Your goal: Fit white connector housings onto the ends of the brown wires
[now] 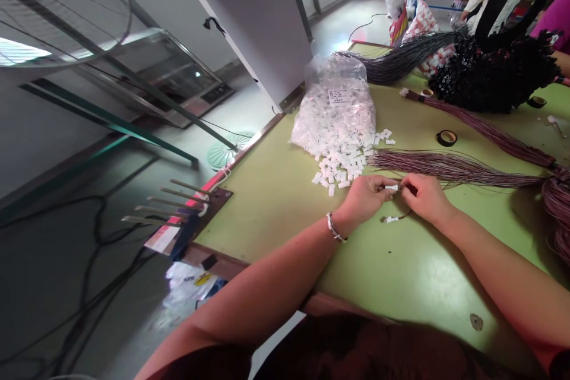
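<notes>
My left hand [366,196] pinches a small white connector [391,188] between thumb and fingertips. Close to its right, my right hand [425,195] has its fingers pressed together on a thin dark wire at the connector's end. Just below the hands, a second white connector [391,219] on a short wire lies on the green table [276,214]. Loose white connectors [342,167] are heaped beyond my left hand, at the mouth of a clear plastic bag [336,101] full of them. A bundle of brown wires [454,167] lies behind my right hand.
Black tape [446,138], another brown wire bundle [485,127] and a dark wire bundle [387,68] lie farther back. A black heap [494,74] stands at the back right. Metal prongs [164,208] stick out at the table's left edge. Parts of other people show at the upper right.
</notes>
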Action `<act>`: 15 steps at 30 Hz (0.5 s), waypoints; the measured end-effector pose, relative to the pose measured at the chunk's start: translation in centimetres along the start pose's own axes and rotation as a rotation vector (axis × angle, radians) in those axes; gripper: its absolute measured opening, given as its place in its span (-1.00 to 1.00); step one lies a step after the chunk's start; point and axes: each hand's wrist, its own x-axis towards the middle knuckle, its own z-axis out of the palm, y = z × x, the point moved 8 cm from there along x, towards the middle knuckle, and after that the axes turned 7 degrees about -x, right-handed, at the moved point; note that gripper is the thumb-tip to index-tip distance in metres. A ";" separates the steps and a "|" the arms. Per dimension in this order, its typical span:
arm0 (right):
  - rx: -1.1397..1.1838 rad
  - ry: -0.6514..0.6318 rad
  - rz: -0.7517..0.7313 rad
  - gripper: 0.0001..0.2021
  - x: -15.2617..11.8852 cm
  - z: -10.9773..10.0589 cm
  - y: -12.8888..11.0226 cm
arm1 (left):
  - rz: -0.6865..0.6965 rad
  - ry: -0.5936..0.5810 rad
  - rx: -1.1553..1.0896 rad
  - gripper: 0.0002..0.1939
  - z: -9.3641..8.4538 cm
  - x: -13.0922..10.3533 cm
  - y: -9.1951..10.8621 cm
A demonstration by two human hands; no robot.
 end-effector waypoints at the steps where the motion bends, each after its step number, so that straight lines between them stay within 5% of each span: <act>1: -0.024 -0.003 -0.011 -0.89 0.0 0.1 -0.1 | 0.030 -0.007 0.027 -0.86 0.1 0.0 0.1; 10: -0.152 -0.043 -0.040 -0.89 -0.3 0.1 -1.0 | 0.165 -0.049 0.224 -0.81 0.4 -0.4 1.1; 15: -0.057 -0.029 -0.028 -0.90 -0.1 -0.4 -0.9 | 0.059 -0.074 0.090 -0.86 -0.1 -0.4 0.4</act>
